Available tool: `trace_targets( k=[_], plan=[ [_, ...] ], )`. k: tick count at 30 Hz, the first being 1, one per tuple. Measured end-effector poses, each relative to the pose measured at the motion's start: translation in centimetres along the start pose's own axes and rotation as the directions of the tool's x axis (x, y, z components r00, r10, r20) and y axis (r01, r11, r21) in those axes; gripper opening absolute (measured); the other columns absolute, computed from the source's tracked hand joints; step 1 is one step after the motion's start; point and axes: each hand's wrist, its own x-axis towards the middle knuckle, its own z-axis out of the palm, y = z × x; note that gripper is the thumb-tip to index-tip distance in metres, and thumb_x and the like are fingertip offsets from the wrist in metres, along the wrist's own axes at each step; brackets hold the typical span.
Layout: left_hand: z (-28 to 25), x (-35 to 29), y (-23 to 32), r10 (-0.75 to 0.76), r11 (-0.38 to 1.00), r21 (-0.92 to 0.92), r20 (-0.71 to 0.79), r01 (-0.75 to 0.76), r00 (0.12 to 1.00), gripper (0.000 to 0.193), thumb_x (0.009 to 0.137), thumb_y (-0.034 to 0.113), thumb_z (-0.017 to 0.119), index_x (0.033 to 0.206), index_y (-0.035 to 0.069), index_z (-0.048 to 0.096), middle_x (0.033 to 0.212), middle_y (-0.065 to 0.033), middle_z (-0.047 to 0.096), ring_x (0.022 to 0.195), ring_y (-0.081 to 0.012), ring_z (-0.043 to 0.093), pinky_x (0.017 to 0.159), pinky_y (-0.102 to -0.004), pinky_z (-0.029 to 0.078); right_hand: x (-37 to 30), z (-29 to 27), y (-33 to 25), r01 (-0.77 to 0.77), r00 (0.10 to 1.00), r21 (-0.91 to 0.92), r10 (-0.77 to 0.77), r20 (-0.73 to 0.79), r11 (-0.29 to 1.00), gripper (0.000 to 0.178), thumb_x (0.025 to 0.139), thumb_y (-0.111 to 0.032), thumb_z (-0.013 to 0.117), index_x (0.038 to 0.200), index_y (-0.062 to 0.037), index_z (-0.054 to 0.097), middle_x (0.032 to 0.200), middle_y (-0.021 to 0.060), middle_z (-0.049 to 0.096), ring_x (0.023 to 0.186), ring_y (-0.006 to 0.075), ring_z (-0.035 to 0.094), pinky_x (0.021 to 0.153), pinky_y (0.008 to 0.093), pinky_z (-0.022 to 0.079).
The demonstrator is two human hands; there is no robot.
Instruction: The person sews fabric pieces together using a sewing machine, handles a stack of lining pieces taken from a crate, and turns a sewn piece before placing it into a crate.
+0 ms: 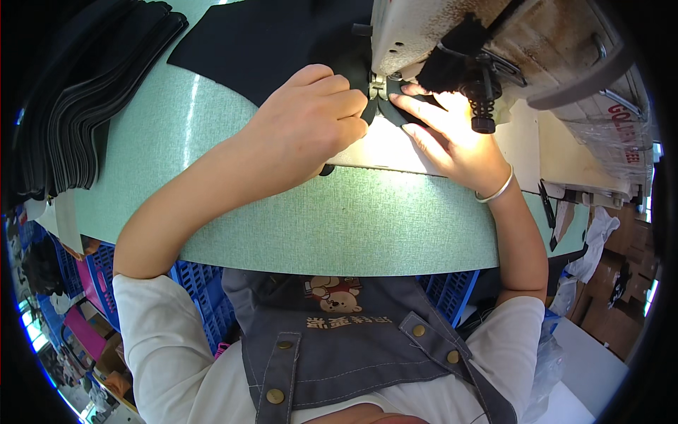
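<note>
A sewing machine (424,42) stands at the upper right, its presser foot (378,86) down over dark fabric (247,46). My left hand (314,120) is curled closed just left of the foot, gripping the edge of that fabric. On the other side of the foot, my right hand (448,127) lies with its fingers stretched out and spread, pressing a dark fabric piece (409,106) against the machine bed (385,152). The machine's lamp lights the fingers brightly. What lies beneath my left fist is hidden.
A tall stack of black cut pieces (92,92) sits on the green table (339,226) at the far left. Dark scissors or snips (547,205) lie at the right. Blue plastic crates (205,293) stand below the table's near edge.
</note>
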Motion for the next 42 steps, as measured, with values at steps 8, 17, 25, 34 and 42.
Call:
trace_targets(
  k=[8,17,25,34,42],
  plan=[
    [1.2,0.2,0.0,0.016,0.998,0.07,-0.135,-0.007,0.991,0.026,0.066,-0.004,0.061,0.091,0.001,0.065,0.087,-0.0063,0.058,0.086,-0.0236,0.056,0.087,-0.0357,0.043,-0.2,0.3,0.5,0.001,1.0,-0.052,0.0,0.011,0.999,0.04,0.083,-0.008,0.069,0.122,-0.0101,0.065,0.116,0.0101,0.064,0.099,0.0272,0.055,0.089,0.0349,0.046],
    [2.5,0.5,0.5,-0.038,0.989,0.135,-0.177,0.062,0.983,0.032,0.066,0.0,0.064,0.098,0.0,0.065,0.089,-0.0088,0.057,0.086,-0.0251,0.056,0.084,-0.0364,0.045,0.6,-0.3,-1.1,0.03,1.0,-0.07,-0.03,-0.007,0.997,0.039,0.082,-0.004,0.066,0.121,-0.0101,0.065,0.109,0.0105,0.065,0.092,0.0271,0.059,0.083,0.0348,0.048],
    [2.8,0.6,0.2,0.027,0.982,0.188,-0.258,0.023,0.966,0.027,0.068,0.001,0.063,0.095,-0.001,0.065,0.087,-0.0083,0.057,0.081,-0.0245,0.056,0.091,-0.0396,0.044,0.5,0.0,-1.9,0.038,0.999,-0.121,-0.037,0.012,0.992,0.043,0.079,0.003,0.058,0.119,-0.0082,0.066,0.11,0.009,0.065,0.094,0.0265,0.062,0.083,0.034,0.051],
    [2.9,0.4,0.0,0.046,0.977,0.213,-0.233,0.005,0.971,0.012,0.068,0.005,0.061,0.079,0.001,0.063,0.082,-0.0048,0.057,0.088,-0.0206,0.058,0.102,-0.0397,0.042,0.7,0.0,-2.3,0.065,0.998,-0.218,-0.066,0.003,0.974,0.041,0.072,-0.001,0.063,0.113,-0.0035,0.066,0.109,0.0081,0.065,0.091,0.0232,0.061,0.082,0.0307,0.049],
    [0.1,0.6,-2.1,0.155,0.965,0.251,-0.29,-0.081,0.944,0.015,0.069,0.007,0.061,0.084,0.006,0.063,0.081,-0.0016,0.056,0.089,-0.0164,0.058,0.111,-0.0429,0.038,0.3,-0.2,1.2,0.113,0.975,-0.387,-0.177,-0.134,0.915,0.017,0.075,-0.014,0.068,0.091,-0.007,0.067,0.092,0.0061,0.065,0.089,0.0238,0.062,0.086,0.0425,0.047]
  ],
)
